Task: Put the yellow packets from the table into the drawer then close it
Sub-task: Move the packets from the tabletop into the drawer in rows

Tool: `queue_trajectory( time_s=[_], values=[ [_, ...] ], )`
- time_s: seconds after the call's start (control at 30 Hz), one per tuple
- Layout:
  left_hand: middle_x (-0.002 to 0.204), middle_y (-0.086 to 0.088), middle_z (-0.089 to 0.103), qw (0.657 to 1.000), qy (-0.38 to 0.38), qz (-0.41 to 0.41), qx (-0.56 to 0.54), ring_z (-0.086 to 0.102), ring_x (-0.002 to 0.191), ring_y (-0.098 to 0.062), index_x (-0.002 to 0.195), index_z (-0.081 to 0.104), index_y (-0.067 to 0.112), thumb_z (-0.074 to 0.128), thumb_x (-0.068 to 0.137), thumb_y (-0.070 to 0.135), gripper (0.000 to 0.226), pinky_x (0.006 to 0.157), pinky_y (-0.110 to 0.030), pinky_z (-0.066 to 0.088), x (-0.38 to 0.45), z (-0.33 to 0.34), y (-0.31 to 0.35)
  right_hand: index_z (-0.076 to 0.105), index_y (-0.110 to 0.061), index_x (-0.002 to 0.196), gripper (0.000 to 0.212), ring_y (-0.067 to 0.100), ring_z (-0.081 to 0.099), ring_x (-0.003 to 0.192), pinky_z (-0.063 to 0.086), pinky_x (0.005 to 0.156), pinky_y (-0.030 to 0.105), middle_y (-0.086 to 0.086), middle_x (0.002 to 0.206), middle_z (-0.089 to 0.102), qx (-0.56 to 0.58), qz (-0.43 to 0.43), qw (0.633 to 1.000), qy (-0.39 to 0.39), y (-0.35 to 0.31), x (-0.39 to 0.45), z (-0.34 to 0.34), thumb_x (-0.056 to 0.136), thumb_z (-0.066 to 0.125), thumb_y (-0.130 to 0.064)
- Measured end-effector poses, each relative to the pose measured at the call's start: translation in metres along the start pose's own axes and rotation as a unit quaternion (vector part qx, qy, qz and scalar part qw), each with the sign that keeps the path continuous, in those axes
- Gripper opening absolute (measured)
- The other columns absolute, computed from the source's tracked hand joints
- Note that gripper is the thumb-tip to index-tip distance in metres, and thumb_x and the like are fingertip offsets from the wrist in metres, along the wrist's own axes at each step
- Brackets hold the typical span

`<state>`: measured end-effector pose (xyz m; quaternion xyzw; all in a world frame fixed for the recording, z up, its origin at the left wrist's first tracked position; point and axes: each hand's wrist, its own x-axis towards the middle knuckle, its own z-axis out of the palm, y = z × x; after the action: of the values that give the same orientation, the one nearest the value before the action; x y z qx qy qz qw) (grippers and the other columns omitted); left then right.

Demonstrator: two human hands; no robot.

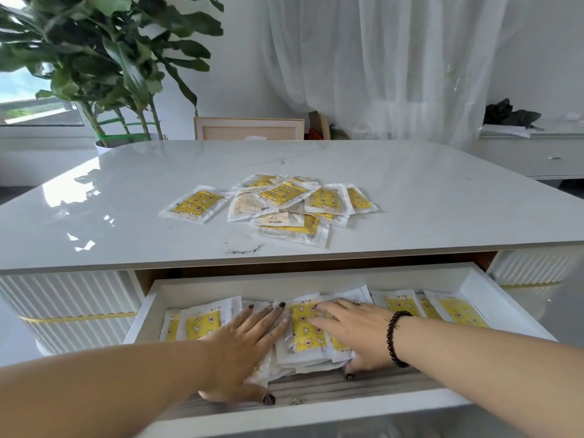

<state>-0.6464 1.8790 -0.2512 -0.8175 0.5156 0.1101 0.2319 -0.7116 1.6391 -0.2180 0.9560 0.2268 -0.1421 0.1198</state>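
Observation:
Several yellow packets [284, 207] in clear wrappers lie in a loose pile on the white table top [126, 197], and one lies apart at the pile's left [194, 204]. Below the table edge the white drawer [493, 298] stands pulled out. Inside it lie several more yellow packets [305, 330]. My left hand [243, 346] lies flat with straight fingers on the packets in the drawer's middle. My right hand [354, 330], with a dark bead bracelet at the wrist, rests flat on the same packets just to the right.
A large potted plant [120, 58] stands behind the table's far left corner. A framed board [249, 128] leans behind the far edge. White curtains hang at the back, and a low white cabinet [537, 153] with a dark object on top stands at the right.

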Motion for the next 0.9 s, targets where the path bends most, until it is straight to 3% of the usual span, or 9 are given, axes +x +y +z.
queue_trajectory(
  time_s=[0.17,0.27,0.37,0.43,0.5,0.6,0.73,0.8,0.9],
  values=[
    [0.153,-0.007,-0.037,1.0,0.024,0.002,-0.004,-0.028,0.144,-0.028,0.143,-0.036,0.017,-0.003,0.074,0.078,0.098,0.12,-0.048,-0.009,0.002,-0.007,0.001,0.011,-0.021,0.15,0.101,0.025,0.015,0.142,0.03,0.113,0.041,0.004,0.156,0.01,0.017,0.01,1.0,-0.012,-0.002,0.002,-0.01,0.075,0.073,-0.049],
    [0.162,-0.01,0.002,0.993,0.118,-0.005,-0.021,0.018,0.146,-0.028,0.153,-0.004,0.019,0.015,0.09,0.07,0.083,0.119,-0.044,0.02,0.002,-0.023,-0.004,0.02,-0.02,0.148,0.099,0.021,0.021,0.14,0.032,0.112,0.038,0.0,0.152,0.019,0.09,0.033,0.995,0.01,-0.012,0.004,-0.037,0.071,0.071,-0.058],
    [0.109,0.002,0.066,0.933,0.351,0.046,-0.06,0.066,0.082,-0.017,0.123,0.047,0.021,0.04,0.096,0.043,0.036,0.069,-0.03,0.056,-0.003,-0.043,-0.017,0.036,-0.016,0.141,0.077,0.023,0.041,0.129,0.041,0.104,0.037,0.004,0.14,0.04,0.147,0.075,0.986,0.003,-0.019,0.009,-0.075,0.08,0.062,-0.056],
    [0.075,0.009,0.062,0.89,0.444,0.051,-0.095,0.055,0.053,-0.013,0.097,0.057,0.02,0.044,0.093,0.03,0.017,0.043,-0.027,0.047,-0.012,-0.06,-0.028,0.048,-0.01,0.133,0.06,0.025,0.053,0.118,0.047,0.097,0.036,0.006,0.131,0.053,0.128,0.105,0.986,-0.033,-0.016,0.009,-0.104,0.087,0.058,-0.047],
    [0.062,0.01,0.056,0.852,0.505,0.008,-0.134,0.047,0.044,-0.012,0.086,0.06,0.016,0.041,0.092,0.027,0.023,0.039,-0.025,0.041,-0.02,-0.079,-0.037,0.061,-0.006,0.119,0.041,0.022,0.064,0.096,0.055,0.087,0.035,0.005,0.106,0.067,0.14,0.131,0.978,-0.077,-0.007,0.006,-0.13,0.091,0.057,-0.037],
    [0.058,0.018,0.047,0.787,0.572,-0.106,-0.206,0.044,0.047,-0.011,0.083,0.061,0.014,0.039,0.088,0.031,0.028,0.046,-0.023,0.036,-0.025,-0.097,-0.056,0.068,-0.005,0.101,0.021,0.019,0.069,0.076,0.059,0.073,0.03,0.003,0.085,0.072,0.272,0.181,0.942,-0.072,0.011,0.006,-0.155,0.092,0.056,-0.019],
    [0.093,0.005,0.058,0.761,0.528,-0.258,-0.276,0.055,0.093,-0.02,0.103,0.057,0.016,0.048,0.092,0.031,0.021,0.078,-0.035,0.046,-0.017,-0.102,-0.087,0.06,-0.016,0.072,0.013,0.017,0.062,0.072,0.045,0.054,0.02,-0.005,0.071,0.064,0.34,0.259,0.866,0.26,0.034,0.03,-0.146,0.083,0.062,-0.023],
    [0.127,-0.002,0.05,0.76,0.467,-0.316,-0.323,0.043,0.123,-0.022,0.126,0.048,0.017,0.052,0.093,0.037,0.039,0.099,-0.036,0.037,-0.01,-0.098,-0.097,0.056,-0.018,0.085,0.021,0.018,0.056,0.089,0.044,0.065,0.025,-0.004,0.09,0.057,0.318,0.318,0.815,0.364,0.044,0.045,-0.134,0.08,0.064,-0.037],
    [0.157,-0.004,0.021,0.773,0.371,-0.347,-0.379,0.012,0.146,-0.025,0.15,0.022,0.024,0.046,0.091,0.055,0.071,0.117,-0.044,0.018,-0.003,-0.092,-0.103,0.044,-0.017,0.127,0.07,0.027,0.043,0.12,0.042,0.094,0.038,0.007,0.129,0.044,0.305,0.4,0.807,0.309,0.054,0.061,-0.116,0.077,0.057,-0.063]
  ],
)
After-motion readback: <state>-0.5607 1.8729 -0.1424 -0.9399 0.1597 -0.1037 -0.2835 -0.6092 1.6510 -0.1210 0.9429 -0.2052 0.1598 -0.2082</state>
